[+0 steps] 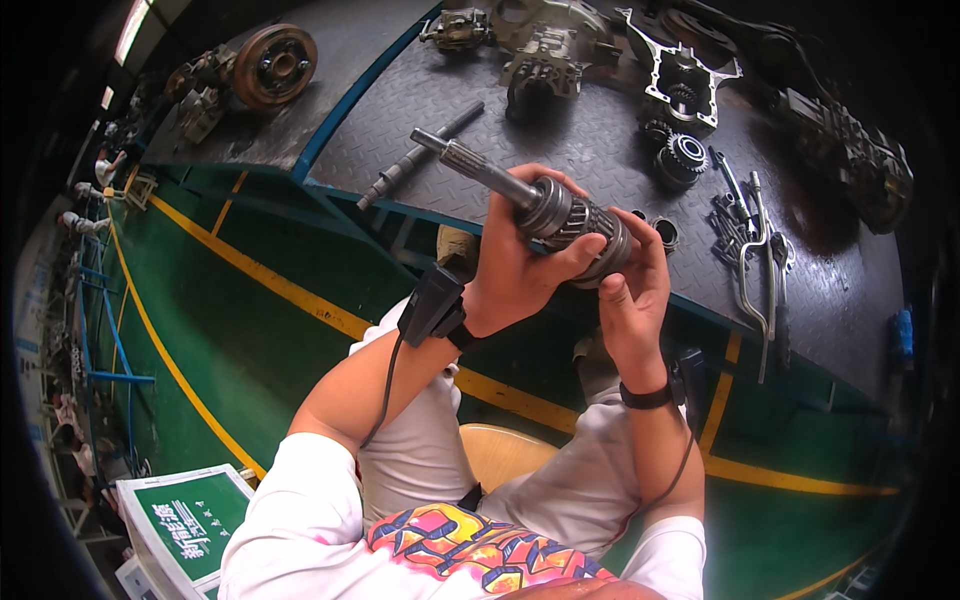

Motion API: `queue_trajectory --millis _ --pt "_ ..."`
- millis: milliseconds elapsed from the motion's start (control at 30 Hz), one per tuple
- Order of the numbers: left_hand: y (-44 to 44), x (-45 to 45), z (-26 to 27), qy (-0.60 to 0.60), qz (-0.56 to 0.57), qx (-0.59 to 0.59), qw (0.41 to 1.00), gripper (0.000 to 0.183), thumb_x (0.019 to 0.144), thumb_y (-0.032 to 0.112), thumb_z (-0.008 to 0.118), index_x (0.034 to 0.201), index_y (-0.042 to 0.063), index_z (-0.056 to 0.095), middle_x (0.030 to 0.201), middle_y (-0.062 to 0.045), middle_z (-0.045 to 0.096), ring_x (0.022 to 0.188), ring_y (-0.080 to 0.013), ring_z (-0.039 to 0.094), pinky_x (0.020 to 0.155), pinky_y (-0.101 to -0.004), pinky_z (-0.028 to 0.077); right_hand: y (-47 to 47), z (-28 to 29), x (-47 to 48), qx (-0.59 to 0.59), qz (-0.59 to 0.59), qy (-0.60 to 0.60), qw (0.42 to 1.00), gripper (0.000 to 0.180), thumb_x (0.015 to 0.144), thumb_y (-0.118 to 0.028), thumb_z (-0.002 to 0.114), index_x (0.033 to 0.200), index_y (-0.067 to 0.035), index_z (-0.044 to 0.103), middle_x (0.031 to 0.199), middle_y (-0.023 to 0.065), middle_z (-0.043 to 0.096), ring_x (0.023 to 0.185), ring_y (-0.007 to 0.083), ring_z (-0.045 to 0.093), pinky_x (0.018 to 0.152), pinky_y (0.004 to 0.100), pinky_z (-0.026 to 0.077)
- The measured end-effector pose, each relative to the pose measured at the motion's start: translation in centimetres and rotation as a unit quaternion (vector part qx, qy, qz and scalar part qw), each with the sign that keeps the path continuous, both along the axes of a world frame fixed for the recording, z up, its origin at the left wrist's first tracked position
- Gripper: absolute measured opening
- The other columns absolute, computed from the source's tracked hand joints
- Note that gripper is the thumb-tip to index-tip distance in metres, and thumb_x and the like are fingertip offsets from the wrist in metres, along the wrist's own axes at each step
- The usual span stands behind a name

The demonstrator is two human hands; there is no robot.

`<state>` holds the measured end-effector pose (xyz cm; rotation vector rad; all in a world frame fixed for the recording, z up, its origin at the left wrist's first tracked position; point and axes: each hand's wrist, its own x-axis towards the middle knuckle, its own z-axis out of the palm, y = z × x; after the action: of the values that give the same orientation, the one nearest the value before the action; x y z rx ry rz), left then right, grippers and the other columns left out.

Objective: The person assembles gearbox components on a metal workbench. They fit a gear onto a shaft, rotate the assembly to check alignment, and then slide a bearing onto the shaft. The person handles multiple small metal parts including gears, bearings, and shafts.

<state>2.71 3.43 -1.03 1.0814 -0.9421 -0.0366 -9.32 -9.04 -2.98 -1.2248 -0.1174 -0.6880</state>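
Note:
A gearbox shaft with helical gears and a splined end (487,169) is held tilted above the near edge of the bench. My left hand (517,262) wraps around its geared part, the thumb lying across the gear teeth. At the right end, my right hand (637,292) grips the last ring with thumb and fingers. The bare shaft end points up and to the left. Beneath it, a second, thinner shaft (405,176) lies on the bench. A metal ring (664,234) rests just beyond my right hand, partly hidden.
The tread-plate bench (420,97) carries gearbox housings (547,64), a light metal gasket-shaped frame (652,67) and a gear with bearing (682,159). Bolts (731,232) and wrenches (757,247) lie at right. A brake drum (276,66) stands at left. A stool (502,454) is under me.

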Motion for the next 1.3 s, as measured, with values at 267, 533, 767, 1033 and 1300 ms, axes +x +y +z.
queue_trajectory --millis 267,533,767,1033,1300 --pt "0.1 -0.3 0.1 0.103 -0.069 0.028 0.992 0.059 0.102 0.022 0.084 0.144 0.002 0.048 0.127 -0.014 0.068 0.115 -0.0175 0.070 0.100 -0.0346 0.061 1.3 0.3 -0.4 -0.026 -0.081 0.000 0.996 0.082 0.096 -0.031 0.093 0.157 0.003 0.049 0.144 0.0147 0.060 0.131 0.0211 0.062 0.110 0.0337 0.057" --pt "-0.5 -0.8 0.3 0.322 -0.150 0.069 0.932 0.057 0.109 0.054 0.071 0.137 0.005 0.059 0.119 -0.007 0.070 0.107 -0.0132 0.072 0.097 -0.0317 0.062 3.0 0.5 0.4 -0.163 -0.258 -0.035 0.952 0.093 0.085 -0.022 0.101 0.160 0.002 0.051 0.149 0.0172 0.058 0.136 0.0246 0.060 0.108 0.0348 0.058" --pt "-0.5 -0.2 0.8 0.408 -0.263 0.059 0.872 0.058 0.114 0.060 0.059 0.136 0.006 0.062 0.121 -0.006 0.073 0.111 -0.0159 0.075 0.101 -0.0347 0.064 1.5 1.7 0.1 -0.338 -0.325 -0.004 0.883 0.087 0.076 -0.016 0.103 0.151 0.003 0.065 0.140 0.0192 0.068 0.129 0.0325 0.065 0.107 0.0414 0.054" --pt "-0.6 -1.0 1.1 0.439 -0.286 0.081 0.848 0.062 0.117 0.061 0.049 0.139 0.006 0.066 0.129 -0.009 0.076 0.118 -0.0182 0.076 0.105 -0.0349 0.064 0.8 2.2 -0.3 -0.346 -0.333 -0.010 0.877 0.095 0.070 -0.013 0.106 0.154 0.003 0.062 0.143 0.0184 0.072 0.129 0.0288 0.066 0.108 0.0374 0.056" --pt "-0.3 -2.2 2.1 0.516 -0.283 0.086 0.804 0.067 0.116 0.064 0.049 0.141 0.004 0.065 0.133 -0.010 0.074 0.122 -0.0196 0.074 0.110 -0.0379 0.061 0.4 2.2 -0.4 -0.342 -0.285 -0.045 0.894 0.119 0.073 -0.013 0.107 0.170 0.001 0.037 0.154 0.0241 0.063 0.138 0.0308 0.067 0.116 0.0373 0.055"
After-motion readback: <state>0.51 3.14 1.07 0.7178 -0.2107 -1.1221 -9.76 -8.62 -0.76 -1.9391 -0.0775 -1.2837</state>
